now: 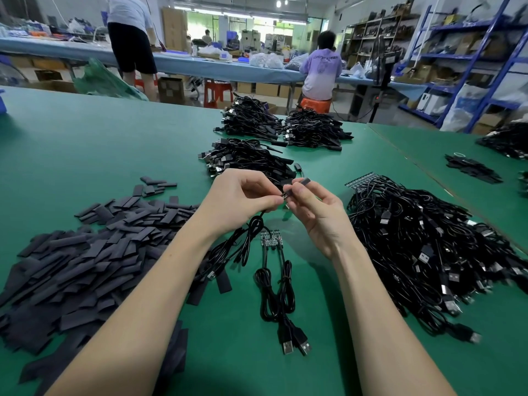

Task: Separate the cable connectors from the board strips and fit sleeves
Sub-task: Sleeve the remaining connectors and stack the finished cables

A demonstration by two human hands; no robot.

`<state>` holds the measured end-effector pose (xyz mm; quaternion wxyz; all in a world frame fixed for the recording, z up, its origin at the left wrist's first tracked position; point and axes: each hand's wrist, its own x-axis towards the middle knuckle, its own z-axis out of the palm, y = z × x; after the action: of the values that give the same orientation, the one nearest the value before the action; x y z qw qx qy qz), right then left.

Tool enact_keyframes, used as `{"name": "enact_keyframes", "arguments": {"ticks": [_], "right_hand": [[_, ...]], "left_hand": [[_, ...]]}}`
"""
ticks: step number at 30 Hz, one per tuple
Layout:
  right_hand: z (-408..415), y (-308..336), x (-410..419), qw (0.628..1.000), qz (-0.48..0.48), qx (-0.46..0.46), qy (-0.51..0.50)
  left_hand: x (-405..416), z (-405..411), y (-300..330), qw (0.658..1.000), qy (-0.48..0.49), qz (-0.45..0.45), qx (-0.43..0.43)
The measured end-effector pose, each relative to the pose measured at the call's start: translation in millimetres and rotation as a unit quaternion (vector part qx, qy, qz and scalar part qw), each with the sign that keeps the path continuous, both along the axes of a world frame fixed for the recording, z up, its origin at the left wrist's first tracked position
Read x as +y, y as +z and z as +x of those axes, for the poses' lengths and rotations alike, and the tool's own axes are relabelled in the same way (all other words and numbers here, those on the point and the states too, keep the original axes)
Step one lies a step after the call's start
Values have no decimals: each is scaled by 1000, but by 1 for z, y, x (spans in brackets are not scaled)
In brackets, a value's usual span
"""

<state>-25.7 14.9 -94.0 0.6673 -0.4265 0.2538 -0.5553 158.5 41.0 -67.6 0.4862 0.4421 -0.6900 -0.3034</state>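
**A:** ok so what does the next move actually hinge on here?

**B:** Start close in. Two cables [281,284] lie on the green surface [85,144] right in front of the person, USB plugs toward them, far ends fixed to a small board strip [270,238]. That strip sits just below the hands, between the wrists.

**A:** and the hands themselves?

**B:** Left hand [240,198] has thumb and forefinger pinched on a connector [284,194], its cable drooping down under the palm. Right hand [317,207] pinches a sleeve [304,181] between thumb and fingertips, other fingers loosely curled. The sleeve's near end sits right at the connector. Its long axis runs up and to the right, away from the left hand. So my guess is it slides along that line, right to left, over the connector. Whether it's already on the tip I can't tell, the fingers cover that bit.

**A:** which hand does the work?

**B:** Both meet at the join, neither is really nearer. I'd guess the right pushes while the left holds steady.

**A:** supplies?

**B:** Sleeve pile [85,252] is left of the left arm, loose cable heap [428,238] right of the right arm. Bundled stacks [251,158] lie just past the hands, more of them further back. Beyond the surface, two people work at another bench.
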Motion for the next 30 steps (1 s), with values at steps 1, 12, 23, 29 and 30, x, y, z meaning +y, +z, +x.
{"name": "enact_keyframes", "arguments": {"ticks": [1, 12, 23, 29, 30], "right_hand": [[2, -1, 0, 1000, -1, 2, 1], [13, 1, 2, 990, -59, 93, -83], [21, 1, 5, 990, -34, 52, -126], [4, 17, -2, 992, 43, 41, -109], [0, 19, -2, 993, 58, 54, -84]], "left_hand": [[0, 1, 0, 1000, -1, 0, 4], [-2, -2, -2, 995, -17, 63, 80], [-3, -14, -5, 986, 37, 91, 135], [-1, 9, 11, 967, -48, 195, -155], [1, 14, 13, 962, -70, 202, -169]]}}
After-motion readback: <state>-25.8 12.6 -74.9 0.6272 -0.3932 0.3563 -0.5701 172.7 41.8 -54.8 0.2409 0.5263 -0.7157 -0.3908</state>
